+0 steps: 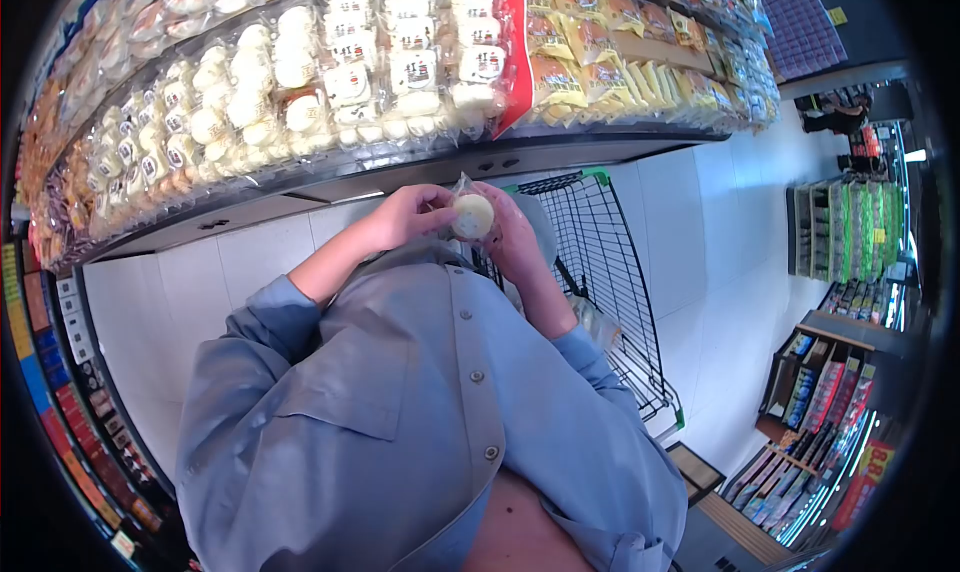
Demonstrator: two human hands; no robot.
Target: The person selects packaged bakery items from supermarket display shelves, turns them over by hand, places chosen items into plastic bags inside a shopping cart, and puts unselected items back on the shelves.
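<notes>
A small round pale pastry (473, 217) in a clear plastic wrapper is held between both hands in front of my chest. My left hand (418, 215) has its fingers closed on the pastry's left side. My right hand (511, 234) grips it from the right, with the fingers bent around its edge. The wrapper's twisted or gathered end sticks up at the top. Just beyond my hands is the display shelf, full of similar pale wrapped pastries (415, 69).
A black wire shopping cart (610, 262) with green corners stands close on my right, with a plastic-wrapped item inside. Yellow-packed baked goods (560, 77) lie beyond a red divider (515, 52). Green crates (850, 230) and stocked shelves line the far right, across the tiled floor (690, 232).
</notes>
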